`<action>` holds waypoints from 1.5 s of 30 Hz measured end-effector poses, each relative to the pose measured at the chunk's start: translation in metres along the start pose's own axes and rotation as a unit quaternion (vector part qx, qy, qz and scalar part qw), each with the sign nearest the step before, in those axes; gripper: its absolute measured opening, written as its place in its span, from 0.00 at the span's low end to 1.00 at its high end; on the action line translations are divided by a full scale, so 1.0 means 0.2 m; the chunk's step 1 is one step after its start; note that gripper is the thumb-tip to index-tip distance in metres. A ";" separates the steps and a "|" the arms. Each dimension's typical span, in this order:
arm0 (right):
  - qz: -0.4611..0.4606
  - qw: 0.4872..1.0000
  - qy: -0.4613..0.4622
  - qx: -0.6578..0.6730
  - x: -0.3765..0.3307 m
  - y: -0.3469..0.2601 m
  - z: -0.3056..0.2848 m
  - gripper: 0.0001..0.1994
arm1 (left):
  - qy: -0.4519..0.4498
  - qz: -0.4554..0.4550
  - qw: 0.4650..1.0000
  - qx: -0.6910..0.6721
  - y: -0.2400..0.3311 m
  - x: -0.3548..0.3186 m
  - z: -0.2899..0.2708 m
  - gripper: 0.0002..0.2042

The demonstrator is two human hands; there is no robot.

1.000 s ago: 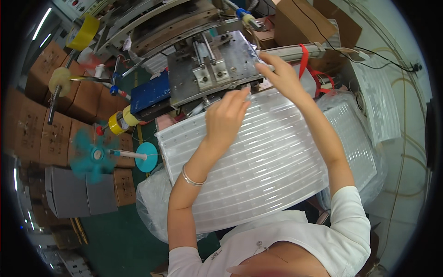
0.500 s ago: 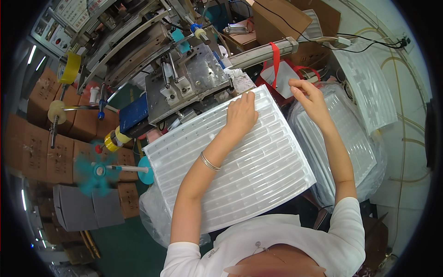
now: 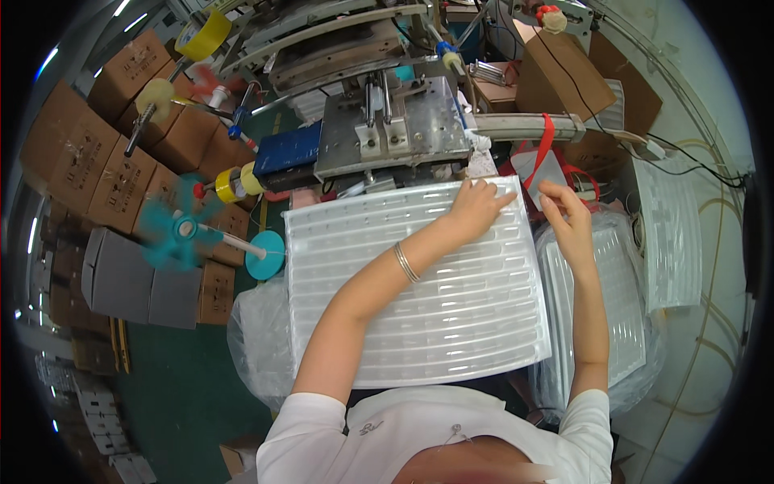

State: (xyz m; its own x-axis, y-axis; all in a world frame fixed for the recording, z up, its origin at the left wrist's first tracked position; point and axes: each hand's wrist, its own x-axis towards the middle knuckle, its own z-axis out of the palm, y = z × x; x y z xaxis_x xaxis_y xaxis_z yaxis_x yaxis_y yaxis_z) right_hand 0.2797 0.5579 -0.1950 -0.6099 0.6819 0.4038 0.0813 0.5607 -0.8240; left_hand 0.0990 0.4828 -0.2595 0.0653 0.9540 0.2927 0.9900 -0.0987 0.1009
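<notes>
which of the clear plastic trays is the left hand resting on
The big ribbed tray lying flat in front of the person, with the left hand on its far edge. The other trays sit bagged to its right, below the right hand.

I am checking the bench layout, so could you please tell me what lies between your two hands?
In the head view, the far right corner of the clear ribbed plastic tray lies between the left hand and right hand.
</notes>
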 end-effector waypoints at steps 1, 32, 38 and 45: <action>-0.006 1.000 -0.010 0.008 0.00 -0.03 0.02 0.09 | 0.006 -0.012 1.000 -0.002 0.01 -0.04 -0.07 0.27; -0.347 0.893 -0.270 -0.097 -0.06 -0.45 1.30 0.13 | 0.271 -0.488 0.802 -0.215 -0.27 -1.80 -0.74 0.10; -0.421 0.789 -0.344 -0.287 -0.06 -0.46 1.68 0.16 | 0.282 -0.492 0.790 -0.232 -0.21 -1.81 -0.77 0.10; -0.276 0.912 -0.304 0.003 0.05 -0.66 1.39 0.12 | 0.276 -0.447 0.821 -0.225 -0.24 -1.67 -0.76 0.09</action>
State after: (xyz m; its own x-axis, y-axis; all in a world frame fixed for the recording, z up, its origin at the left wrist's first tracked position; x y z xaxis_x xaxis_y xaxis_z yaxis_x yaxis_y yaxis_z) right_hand 0.0435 0.3597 -0.1929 -0.8814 -0.0908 0.4635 -0.3734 0.7350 -0.5660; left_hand 0.0110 0.1254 -0.2170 -0.8508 0.4417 0.2847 0.4580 0.3578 0.8137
